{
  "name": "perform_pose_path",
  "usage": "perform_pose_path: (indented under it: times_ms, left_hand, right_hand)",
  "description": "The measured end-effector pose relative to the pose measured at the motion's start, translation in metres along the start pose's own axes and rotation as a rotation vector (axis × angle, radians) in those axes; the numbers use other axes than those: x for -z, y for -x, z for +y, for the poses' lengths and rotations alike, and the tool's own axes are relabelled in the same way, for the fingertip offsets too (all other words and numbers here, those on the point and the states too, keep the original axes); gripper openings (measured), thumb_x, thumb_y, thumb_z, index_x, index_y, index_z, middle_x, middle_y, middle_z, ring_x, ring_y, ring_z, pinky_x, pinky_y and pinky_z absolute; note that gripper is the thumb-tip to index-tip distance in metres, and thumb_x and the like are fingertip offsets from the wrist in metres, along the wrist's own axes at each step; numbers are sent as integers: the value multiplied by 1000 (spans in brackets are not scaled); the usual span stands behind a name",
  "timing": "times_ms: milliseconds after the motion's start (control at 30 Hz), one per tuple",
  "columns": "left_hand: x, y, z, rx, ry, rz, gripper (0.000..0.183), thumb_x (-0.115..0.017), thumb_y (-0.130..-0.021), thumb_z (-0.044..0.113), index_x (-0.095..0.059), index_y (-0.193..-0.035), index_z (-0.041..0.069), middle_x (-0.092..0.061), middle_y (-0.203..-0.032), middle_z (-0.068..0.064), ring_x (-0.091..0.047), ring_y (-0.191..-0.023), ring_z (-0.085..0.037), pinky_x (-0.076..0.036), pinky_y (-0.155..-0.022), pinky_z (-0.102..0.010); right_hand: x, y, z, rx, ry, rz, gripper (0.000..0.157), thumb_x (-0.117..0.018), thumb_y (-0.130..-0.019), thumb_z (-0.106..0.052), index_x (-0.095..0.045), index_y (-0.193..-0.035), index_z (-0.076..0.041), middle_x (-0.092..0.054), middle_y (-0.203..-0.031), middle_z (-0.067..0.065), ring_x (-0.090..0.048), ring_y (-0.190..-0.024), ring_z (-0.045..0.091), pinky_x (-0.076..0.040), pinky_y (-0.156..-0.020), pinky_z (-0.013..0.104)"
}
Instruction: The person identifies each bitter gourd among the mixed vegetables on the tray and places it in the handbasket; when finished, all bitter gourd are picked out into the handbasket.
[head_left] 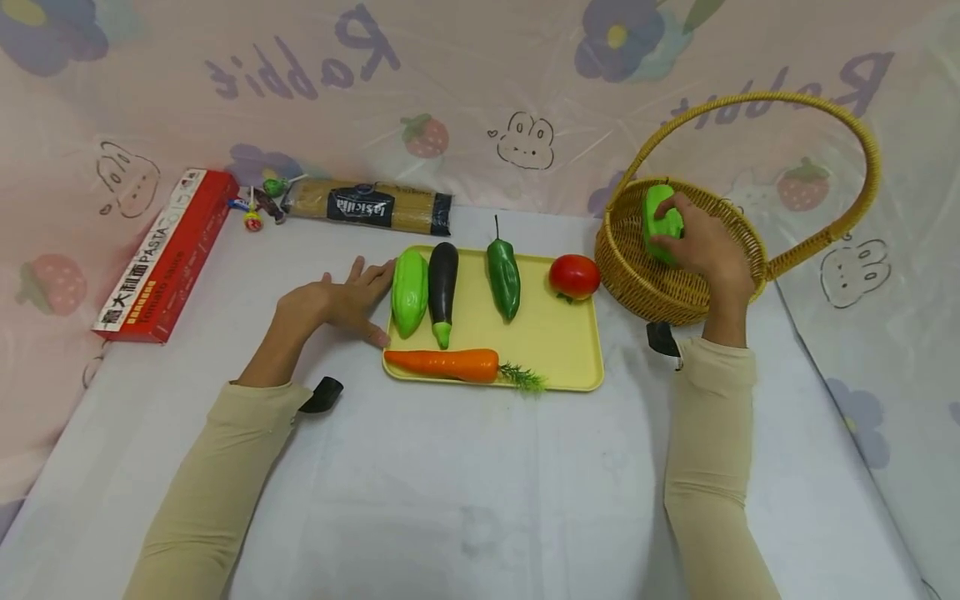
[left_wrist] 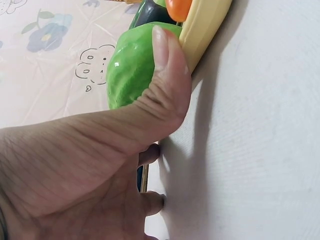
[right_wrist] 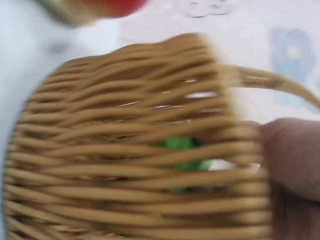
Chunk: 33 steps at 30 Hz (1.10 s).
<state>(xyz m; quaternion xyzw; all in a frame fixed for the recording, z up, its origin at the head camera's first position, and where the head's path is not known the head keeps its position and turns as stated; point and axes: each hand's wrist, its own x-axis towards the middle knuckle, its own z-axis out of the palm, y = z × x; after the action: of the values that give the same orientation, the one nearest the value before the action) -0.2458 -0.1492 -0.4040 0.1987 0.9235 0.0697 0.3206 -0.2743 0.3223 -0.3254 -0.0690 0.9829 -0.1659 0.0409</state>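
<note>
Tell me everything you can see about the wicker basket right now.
The wicker basket is round, woven from golden-tan cane, with one tall arched handle tilted toward the right. It stands upright on the white cloth, right of the yellow tray, near the tomato; whether they touch is unclear. The right hand reaches over its rim, gripping a bright green pepper inside. The right wrist view shows green through the weave. No other contents are visible.
</note>
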Motion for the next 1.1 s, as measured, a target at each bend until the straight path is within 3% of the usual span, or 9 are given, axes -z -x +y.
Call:
perform_pose_path:
  times_ms: [167, 300, 400, 600, 767, 800, 967, 1000, 1100]
  left_hand:
    - [1, 0, 1, 1, 9, -11, 123, -68, -67, 62, 15, -146, 17, 11, -153, -12, 17, -136, -37, 0, -98, -71]
    - [2, 1, 2, 12, -5, -10, 122, -68, -67, 62, 15, -145, 17, 11, -153, -11, 17, -136, -37, -1, -98, -71]
    - [2, 0, 1, 17, -13, -10, 122, -67, -68, 62, 15, -145, 17, 11, -153, -12, 17, -136, -37, -2, -98, -71]
    - [2, -2, 2, 8, -9, -16, 122, -66, -67, 63, 16, -145, 17, 11, -153, -11, 17, -136, -38, -2, -98, -71]
    - [2, -3, 1, 8, -8, -15, 123, -67, -66, 63, 16, -145, 17, 11, -153, -11, 17, -136, -38, -1, -98, -71]
    - [1, -3, 1, 9, -11, -17, 123, -66, -66, 64, 16, -145, 17, 12, -153, -11, 17, -136, -37, -1, -98, -71]
    - [2, -3, 0, 6, -3, -15, 124, -67, -65, 64, 16, -145, 17, 11, -153, -12, 17, -136, -38, -1, -97, -72]
    - [2, -3, 0, 7, -2, -14, 124, -67, -65, 64, 16, -145, 17, 11, -153, -12, 16, -136, -39, -1, -97, -72]
    - [3, -1, 0, 13, -1, -14, 124, -67, -66, 63, 16, -145, 17, 11, -153, -12, 17, -136, -38, -1, -97, -72]
  right_hand:
    - [-19, -16, 11, 10, 22, -54, 42, -55, -92, -15, -42, -131, -8, -52, -110, 29, -51, -92, 41, -42, -76, 54]
    - [-24, -23, 14, 23, 35, -87, 44, -55, -91, -10, -43, -134, -7, -47, -122, 29, -47, -106, 46, -38, -87, 58]
    - [-26, -27, 15, 18, 59, -92, 45, -55, -91, -10, -43, -134, -7, -48, -120, 30, -44, -109, 47, -37, -89, 59]
    - [-27, -31, 19, -14, 81, -89, 48, -54, -93, -16, -39, -139, -12, -49, -116, 34, -25, -123, 54, -27, -96, 64]
    - [-24, -26, 16, 8, 80, -46, 49, -54, -93, -15, -39, -139, -11, -52, -97, 31, -43, -104, 47, -37, -86, 58]
    - [-23, -25, 15, 15, 82, -34, 49, -54, -93, -15, -39, -139, -11, -52, -90, 29, -46, -92, 43, -40, -79, 54]
    - [-17, -20, 6, 62, 71, 30, 45, -51, -94, -19, -42, -137, -9, -43, -56, 12, -42, -50, 25, -38, -49, 36]
    - [-15, -19, 3, 71, 64, 41, 45, -51, -95, -20, -42, -137, -9, -37, -51, 7, -34, -45, 19, -32, -45, 32]
    - [-9, -14, -5, 90, 39, 58, 44, -49, -95, -22, -43, -136, -9, -40, -49, 5, -37, -43, 16, -32, -45, 29]
